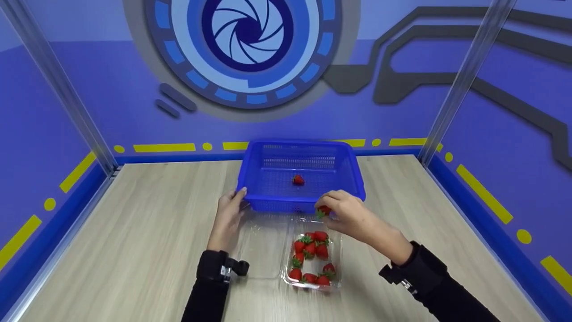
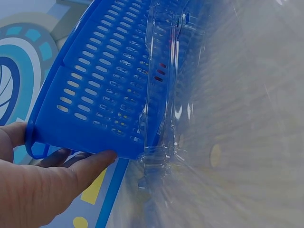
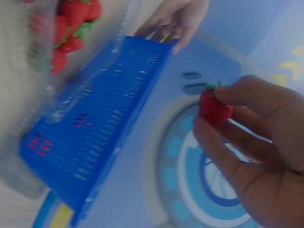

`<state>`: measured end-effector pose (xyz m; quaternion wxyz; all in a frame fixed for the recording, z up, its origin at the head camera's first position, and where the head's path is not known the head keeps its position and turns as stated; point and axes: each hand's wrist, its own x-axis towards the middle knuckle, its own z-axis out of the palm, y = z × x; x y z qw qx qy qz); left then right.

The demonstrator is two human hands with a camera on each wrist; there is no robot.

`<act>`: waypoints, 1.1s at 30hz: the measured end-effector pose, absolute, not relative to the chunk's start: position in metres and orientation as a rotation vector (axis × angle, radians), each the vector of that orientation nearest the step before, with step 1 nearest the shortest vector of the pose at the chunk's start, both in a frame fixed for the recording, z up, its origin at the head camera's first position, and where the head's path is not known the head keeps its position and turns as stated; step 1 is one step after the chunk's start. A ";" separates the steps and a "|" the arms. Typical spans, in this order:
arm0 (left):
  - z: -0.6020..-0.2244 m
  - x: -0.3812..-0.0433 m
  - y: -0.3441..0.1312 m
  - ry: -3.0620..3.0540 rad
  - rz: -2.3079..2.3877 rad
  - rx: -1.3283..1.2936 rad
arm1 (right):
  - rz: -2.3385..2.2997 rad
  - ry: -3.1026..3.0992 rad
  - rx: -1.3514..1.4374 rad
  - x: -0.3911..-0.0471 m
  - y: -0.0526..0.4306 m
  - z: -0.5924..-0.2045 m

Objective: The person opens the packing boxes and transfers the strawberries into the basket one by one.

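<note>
My right hand (image 1: 351, 213) pinches a red strawberry (image 3: 214, 107) with green leaves between thumb and fingers, close to the near right corner of a blue plastic basket (image 1: 286, 198). At that basket's near left corner, my left hand (image 1: 229, 219) grips the rim, as the left wrist view shows with the fingers about the corner. One strawberry (image 1: 298, 180) lies on the basket's floor. Nearer to me sits an opened clear plastic box (image 1: 336, 282), with several strawberries (image 1: 309, 250) in its right half, around a bare patch in the middle.
The box's clear lid (image 1: 261, 255) lies flat on the left, between the box and my left forearm. A wooden tabletop (image 1: 156, 232) carries everything. Behind the basket rises a blue printed wall (image 1: 111, 98), with metal posts (image 1: 464, 80) at the corners.
</note>
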<state>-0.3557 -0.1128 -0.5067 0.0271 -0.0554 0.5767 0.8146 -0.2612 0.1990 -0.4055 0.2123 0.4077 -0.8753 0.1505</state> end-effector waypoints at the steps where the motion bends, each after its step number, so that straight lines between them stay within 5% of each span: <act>1: -0.506 -0.356 -0.113 1.785 2.514 -0.166 | 0.434 -2.431 1.119 -0.266 0.201 -0.408; 33: -0.507 -0.357 -0.114 1.751 2.536 -0.138 | 0.631 -2.672 0.778 -0.354 0.240 -0.440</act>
